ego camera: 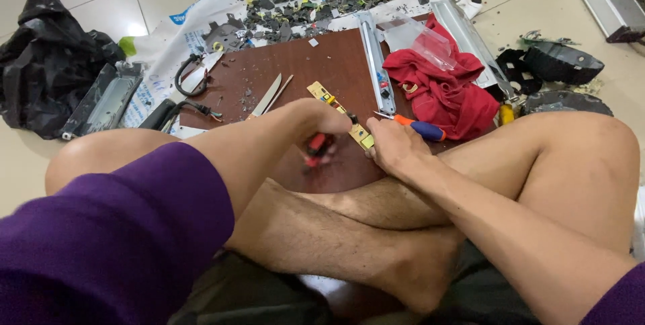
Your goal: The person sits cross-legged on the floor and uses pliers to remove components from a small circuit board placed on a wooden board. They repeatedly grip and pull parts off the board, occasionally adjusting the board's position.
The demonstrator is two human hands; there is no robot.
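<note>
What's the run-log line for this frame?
left hand: grips red-handled tool | right hand: steadies yellow circuit strip | surface: brown board

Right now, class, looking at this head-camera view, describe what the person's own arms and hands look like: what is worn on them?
Both arms wear purple sleeves pushed up, leaving the forearms bare. The left hand and the right hand are bare: no gloves, and no rings, watch or bands show. The left sleeve fills the near corner, slightly blurred; only a bit of the right sleeve shows at the frame's edge.
</note>
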